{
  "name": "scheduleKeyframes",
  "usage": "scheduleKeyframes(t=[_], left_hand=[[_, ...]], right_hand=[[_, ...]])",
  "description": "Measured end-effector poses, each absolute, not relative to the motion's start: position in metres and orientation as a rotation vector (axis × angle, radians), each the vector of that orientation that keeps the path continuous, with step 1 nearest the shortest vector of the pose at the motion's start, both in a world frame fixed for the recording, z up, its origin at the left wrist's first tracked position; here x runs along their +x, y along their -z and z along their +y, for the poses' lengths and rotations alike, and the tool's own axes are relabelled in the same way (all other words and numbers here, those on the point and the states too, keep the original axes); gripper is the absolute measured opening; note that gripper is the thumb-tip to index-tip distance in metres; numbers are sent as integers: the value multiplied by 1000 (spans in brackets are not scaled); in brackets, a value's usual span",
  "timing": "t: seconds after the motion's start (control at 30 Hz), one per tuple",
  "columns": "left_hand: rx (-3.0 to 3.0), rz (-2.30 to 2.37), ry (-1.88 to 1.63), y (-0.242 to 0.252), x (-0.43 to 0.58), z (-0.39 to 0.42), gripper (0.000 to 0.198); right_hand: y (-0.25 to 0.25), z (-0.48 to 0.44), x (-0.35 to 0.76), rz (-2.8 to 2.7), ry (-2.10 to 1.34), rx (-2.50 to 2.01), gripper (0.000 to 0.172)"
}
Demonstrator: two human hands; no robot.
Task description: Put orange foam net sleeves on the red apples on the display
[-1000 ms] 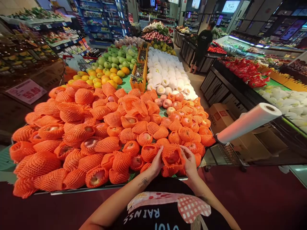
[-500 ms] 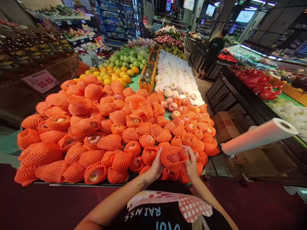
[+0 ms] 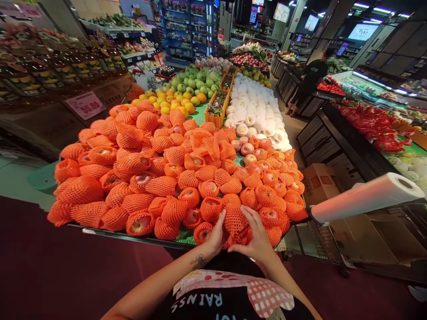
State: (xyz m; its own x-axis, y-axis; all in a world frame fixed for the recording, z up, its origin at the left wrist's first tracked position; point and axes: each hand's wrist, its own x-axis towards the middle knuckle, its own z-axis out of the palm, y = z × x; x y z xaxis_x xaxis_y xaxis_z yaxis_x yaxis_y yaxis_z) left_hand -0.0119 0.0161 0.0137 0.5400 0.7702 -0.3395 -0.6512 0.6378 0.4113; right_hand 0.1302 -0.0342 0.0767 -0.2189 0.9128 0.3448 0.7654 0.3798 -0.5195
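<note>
Many fruits in orange foam nets (image 3: 163,184) are heaped on a display stand in front of me. At the heap's near edge, a netted fruit (image 3: 235,220) sits between my two hands. My left hand (image 3: 217,233) is on its left side, with the fingers extended along the net. My right hand (image 3: 255,235) curves around its right side, thumb and fingers spread apart. The netted fruit rests low among the others. Several bare pink apples (image 3: 247,148) lie farther back in a gap.
White-netted fruits (image 3: 253,106), yellow fruits (image 3: 173,103) and green fruits (image 3: 195,80) fill the stand's back, around an orange planter (image 3: 215,109). A plastic bag roll (image 3: 363,198) juts out at right. A person in black (image 3: 310,78) stands in the aisle beyond.
The netted fruit has turned and moved lower, against the heap. My right hand's fingers have opened around it. The view has shifted, so the stand appears farther right.
</note>
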Motion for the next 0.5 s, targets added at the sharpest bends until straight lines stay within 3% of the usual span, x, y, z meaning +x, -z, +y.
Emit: scheduleKeyframes(t=[0.2, 0.33, 0.43, 0.5], left_hand=[[341, 547, -846, -20, -20, 1, 64], [597, 596, -826, -20, -34, 0, 67], [841, 599, -887, -17, -50, 2, 63], [978, 578, -933, -18, -62, 4, 58]], right_hand=[[-67, -39, 135, -1971, -389, -1466, 88], [-65, -32, 131, -1797, -486, -1431, 87], [-59, -26, 114, -1503, -748, -1405, 88], [-51, -22, 103, -1260, -981, -1382, 78]])
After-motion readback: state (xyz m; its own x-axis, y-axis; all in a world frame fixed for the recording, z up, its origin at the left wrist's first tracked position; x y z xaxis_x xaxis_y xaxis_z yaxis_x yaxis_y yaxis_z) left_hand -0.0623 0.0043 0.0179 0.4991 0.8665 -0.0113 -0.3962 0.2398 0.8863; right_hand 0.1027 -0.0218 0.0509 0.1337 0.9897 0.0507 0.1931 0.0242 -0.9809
